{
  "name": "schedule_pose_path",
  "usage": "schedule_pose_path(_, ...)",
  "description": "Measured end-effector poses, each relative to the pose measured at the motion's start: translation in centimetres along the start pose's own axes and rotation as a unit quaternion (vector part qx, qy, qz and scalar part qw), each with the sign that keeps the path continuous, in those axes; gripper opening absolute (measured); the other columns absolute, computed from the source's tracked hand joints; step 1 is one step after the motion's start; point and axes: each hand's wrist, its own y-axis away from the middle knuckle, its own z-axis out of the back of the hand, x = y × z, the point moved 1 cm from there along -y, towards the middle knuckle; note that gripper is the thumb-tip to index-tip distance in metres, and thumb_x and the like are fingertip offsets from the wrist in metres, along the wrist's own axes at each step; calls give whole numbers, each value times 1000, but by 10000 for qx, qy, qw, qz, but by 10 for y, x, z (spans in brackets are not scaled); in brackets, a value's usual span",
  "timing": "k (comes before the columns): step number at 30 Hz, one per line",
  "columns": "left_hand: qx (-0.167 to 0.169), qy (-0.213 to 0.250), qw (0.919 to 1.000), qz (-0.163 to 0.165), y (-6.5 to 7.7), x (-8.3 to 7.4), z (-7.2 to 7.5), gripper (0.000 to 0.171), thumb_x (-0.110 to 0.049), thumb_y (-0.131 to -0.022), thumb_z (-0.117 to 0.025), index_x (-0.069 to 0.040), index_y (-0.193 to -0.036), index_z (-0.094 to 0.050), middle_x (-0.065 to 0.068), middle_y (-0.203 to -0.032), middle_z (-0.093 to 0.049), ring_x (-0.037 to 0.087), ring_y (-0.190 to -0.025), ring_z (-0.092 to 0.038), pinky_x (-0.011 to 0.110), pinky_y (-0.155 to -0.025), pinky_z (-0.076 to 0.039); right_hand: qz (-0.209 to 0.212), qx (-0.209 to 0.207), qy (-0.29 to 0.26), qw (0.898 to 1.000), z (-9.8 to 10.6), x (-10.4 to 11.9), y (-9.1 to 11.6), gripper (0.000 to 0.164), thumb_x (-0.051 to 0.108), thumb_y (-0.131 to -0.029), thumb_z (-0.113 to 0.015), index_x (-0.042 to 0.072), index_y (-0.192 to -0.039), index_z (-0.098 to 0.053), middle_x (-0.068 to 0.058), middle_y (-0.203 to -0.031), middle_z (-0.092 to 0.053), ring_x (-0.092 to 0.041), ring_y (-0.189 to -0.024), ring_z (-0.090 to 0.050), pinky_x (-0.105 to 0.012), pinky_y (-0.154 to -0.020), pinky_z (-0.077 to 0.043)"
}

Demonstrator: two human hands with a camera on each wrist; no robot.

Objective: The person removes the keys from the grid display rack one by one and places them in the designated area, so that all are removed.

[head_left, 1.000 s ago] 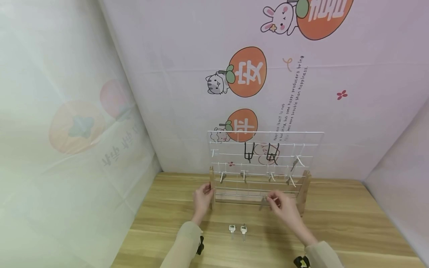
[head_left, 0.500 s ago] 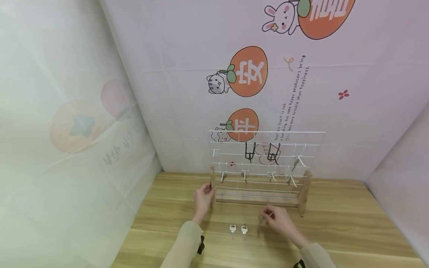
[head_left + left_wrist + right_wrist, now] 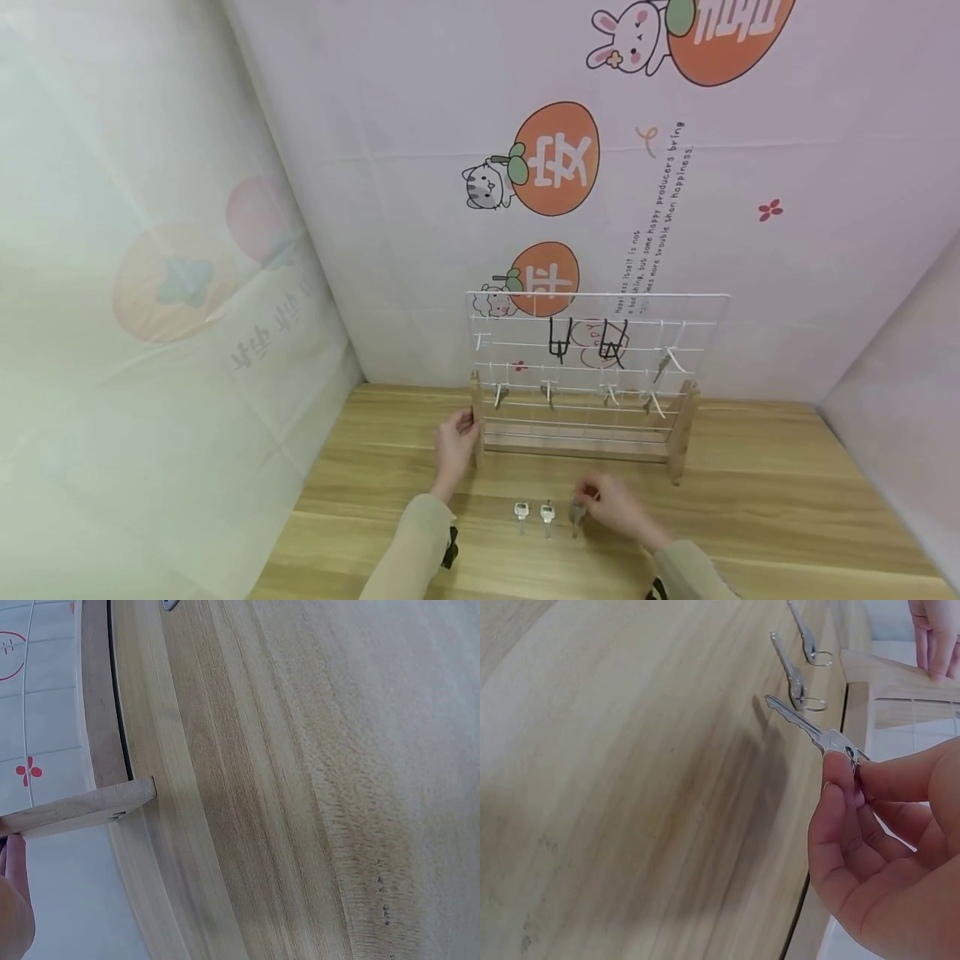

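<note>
My right hand [image 3: 611, 504] pinches a silver key [image 3: 810, 731] by its head, where a small ring shows. The key's blade points down and away, close over the table. Two more keys with rings lie side by side on the table to the left, a nearer one [image 3: 790, 671] and a farther one [image 3: 804, 631]. My left hand [image 3: 454, 442] grips the left wooden post [image 3: 82, 808] of a white wire grid rack [image 3: 577, 367]. Only part of that hand shows in the left wrist view. White hooks hang on the grid, several with small grey key-like shapes on them.
Two black wire hooks [image 3: 558, 340] hang on the upper grid. The rack's right wooden post [image 3: 681, 433] and low crossbar [image 3: 577, 447] stand on the wood-grain table [image 3: 795, 517]. A printed cloth backdrop [image 3: 405, 250] rises behind, with pale side walls.
My right hand has moved from the rack's lower front down and left, bringing the key beside the two keys on the table. The left hand stays at the post.
</note>
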Motion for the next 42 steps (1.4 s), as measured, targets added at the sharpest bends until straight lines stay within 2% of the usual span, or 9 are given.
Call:
schedule_pose_path(5, 64, 19, 9999, 105, -1, 1, -1, 19, 7, -84, -72, 8, -103, -70, 28, -101, -73, 39, -93, -74, 36, -80, -65, -154, -38, 230, 9996, -6, -2, -2, 5, 6, -88, -68, 2, -85, -66, -3, -78, -66, 1, -65, -52, -14, -53, -48)
schedule_pose_path(8, 89, 34, 9999, 96, -1, 0, 0, 19, 6, -84, -72, 9, -103, -70, 28, -101, -73, 38, -93, -74, 35, -80, -66, -247, 43, 171, 9995, -8, -3, -3, 5, 6, -89, -67, 1, -86, -66, -4, -78, -67, 1, -63, -52, -14, -52, -48)
schedule_pose_path(14, 104, 108, 9998, 107, -1, 0, 1, 19, 5, -84, -73, 9, -102, -70, 28, -101, -73, 39, -93, -74, 34, -80, -66, -204, 213, 50, 9996, -12, -4, -6, 4, 2, -90, -65, 0, -87, -66, -9, -77, -67, 1, -56, -51, -14, -48, -46)
schedule_pose_path(19, 142, 96, 9997, 189, -2, 1, 1, 19, 4, -85, -73, 8, -103, -70, 27, -102, -73, 38, -94, -74, 34, -81, -65, -115, 143, 281, 9994, -16, -5, -11, 5, 1, -89, -66, 1, -84, -67, -4, -75, -66, 1, -56, -48, -15, -48, -43)
schedule_pose_path(27, 135, 108, 9998, 126, -2, 4, 0, 19, 5, -84, -73, 8, -103, -70, 27, -102, -73, 38, -94, -74, 34, -81, -65, -45, 33, 739, 9972, -20, -6, -17, 8, -1, -87, -66, 4, -82, -67, 0, -74, -64, 0, -60, -47, -15, -51, -44)
schedule_pose_path(36, 77, 81, 9999, 5, -2, 4, 0, 19, 6, -83, -73, 9, -102, -70, 28, -101, -73, 39, -92, -74, 34, -80, -66, -294, 213, 675, 9971, -19, -4, -20, 7, -1, -88, -65, 3, -85, -69, -3, -76, -66, -2, -58, -48, -15, -49, -43)
schedule_pose_path(42, 68, 119, 9999, -43, -2, 4, -1, 18, 7, -83, -73, 9, -101, -70, 28, -100, -73, 39, -91, -74, 33, -79, -66, -165, 176, 679, 9974, -19, -4, -19, 6, -1, -87, -67, 2, -84, -70, -4, -75, -67, -2, -59, -48, -14, -49, -42)
